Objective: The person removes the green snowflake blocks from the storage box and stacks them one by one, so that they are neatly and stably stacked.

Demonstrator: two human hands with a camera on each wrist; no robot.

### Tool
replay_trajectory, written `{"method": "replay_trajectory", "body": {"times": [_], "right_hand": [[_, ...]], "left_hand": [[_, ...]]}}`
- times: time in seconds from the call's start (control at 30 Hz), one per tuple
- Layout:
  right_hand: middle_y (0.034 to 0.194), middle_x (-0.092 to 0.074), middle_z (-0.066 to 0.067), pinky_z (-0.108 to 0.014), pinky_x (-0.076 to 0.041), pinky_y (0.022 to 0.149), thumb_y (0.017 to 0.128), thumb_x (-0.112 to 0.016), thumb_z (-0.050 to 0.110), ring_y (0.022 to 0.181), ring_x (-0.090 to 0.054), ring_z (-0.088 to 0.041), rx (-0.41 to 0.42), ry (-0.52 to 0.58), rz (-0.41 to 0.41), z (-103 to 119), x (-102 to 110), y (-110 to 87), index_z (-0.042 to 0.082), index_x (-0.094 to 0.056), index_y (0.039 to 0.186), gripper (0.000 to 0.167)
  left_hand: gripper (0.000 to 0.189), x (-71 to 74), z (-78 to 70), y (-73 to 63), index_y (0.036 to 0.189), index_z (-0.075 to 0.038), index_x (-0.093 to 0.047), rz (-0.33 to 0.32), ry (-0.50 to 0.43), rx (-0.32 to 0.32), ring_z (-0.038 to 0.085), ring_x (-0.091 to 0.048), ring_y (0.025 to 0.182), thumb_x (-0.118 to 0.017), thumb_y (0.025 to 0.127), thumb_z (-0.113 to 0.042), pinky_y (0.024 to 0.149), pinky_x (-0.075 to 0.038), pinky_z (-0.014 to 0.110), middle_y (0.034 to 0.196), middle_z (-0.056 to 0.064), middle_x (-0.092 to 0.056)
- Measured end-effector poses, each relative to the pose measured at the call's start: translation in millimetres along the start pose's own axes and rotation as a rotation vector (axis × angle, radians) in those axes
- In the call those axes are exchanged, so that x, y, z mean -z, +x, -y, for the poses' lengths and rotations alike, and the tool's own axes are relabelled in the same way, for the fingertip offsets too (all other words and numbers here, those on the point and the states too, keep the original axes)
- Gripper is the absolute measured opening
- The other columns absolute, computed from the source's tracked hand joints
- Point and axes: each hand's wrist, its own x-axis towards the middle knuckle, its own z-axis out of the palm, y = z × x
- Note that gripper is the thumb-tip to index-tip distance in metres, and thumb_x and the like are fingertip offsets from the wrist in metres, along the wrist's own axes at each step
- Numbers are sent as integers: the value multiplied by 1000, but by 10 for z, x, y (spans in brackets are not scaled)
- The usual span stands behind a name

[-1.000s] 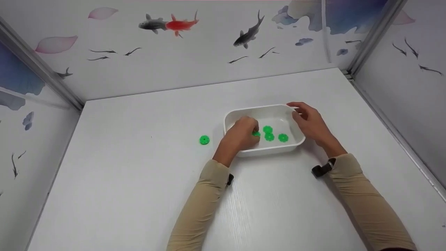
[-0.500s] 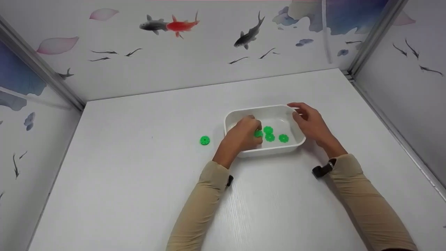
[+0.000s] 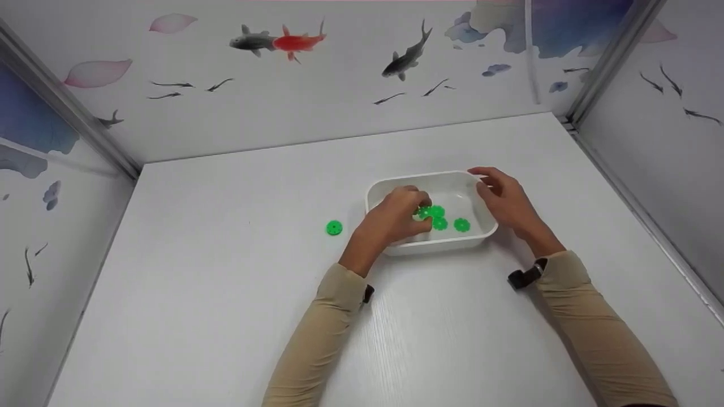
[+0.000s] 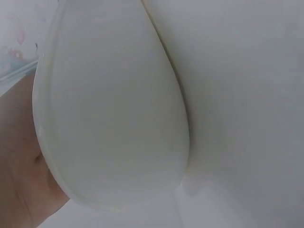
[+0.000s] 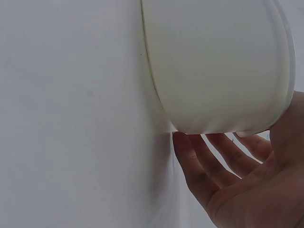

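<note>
A white plastic tub holds several green flower-shaped discs. My left hand reaches over its left side, thumb and fingers apart around a green disc beside the others. In the left wrist view, the tub's outer wall hides the fingertips. My right hand grips the tub's right end, thumb over the rim and fingers along the outside. The right wrist view shows those fingers against the outer wall.
Another green round piece lies on the white table left of the tub. White panels printed with fish stand behind and at both sides.
My left hand has shifted slightly right inside the tub, and its thumb and fingers have spread around the disc, which now sits against the others. My right hand stays on the tub.
</note>
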Motion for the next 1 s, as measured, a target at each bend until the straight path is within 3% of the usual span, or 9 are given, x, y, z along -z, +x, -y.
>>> {"method": "replay_trajectory", "body": {"times": [0.17,0.43,0.63,0.8,1.0], "right_hand": [[153,-59,-16,-50,-51,110,115,-52,28,134,-61,-34,-3,1,-1,0,4,-5,22,-54,158,44],[154,-58,-17,-55,-50,115,115,-52,27,135,-59,-35,-14,5,1,15,2,-18,22,-53,158,44],[156,-56,-17,-59,-49,118,115,-52,30,137,-57,-37,-21,-1,3,39,0,-19,23,-52,160,45],[157,-55,-17,-59,-49,119,115,-52,31,138,-57,-37,-31,-1,4,48,0,-12,24,-51,160,46],[155,-58,-16,-53,-53,114,115,-51,32,134,-60,-35,-11,-14,-2,24,-2,-12,24,-52,159,45]], "left_hand": [[29,49,14,-65,123,-3,-79,-53,-8,-76,22,-72,102,-73,99,-19,89,-61,26,113,9,-75],[27,130,107,-203,122,-4,-78,-123,9,-168,20,-70,101,-73,101,-19,89,-61,27,115,10,-71],[28,210,239,-315,125,-2,-75,-157,-53,-239,25,-72,104,-75,102,-18,93,-63,33,117,13,-69],[38,272,349,-412,136,0,-72,-145,-145,-221,31,-72,108,-77,102,-17,97,-64,43,123,17,-67],[43,356,476,-532,140,-2,-71,-158,-183,-151,33,-70,111,-78,101,-18,99,-62,43,126,15,-65]]}}
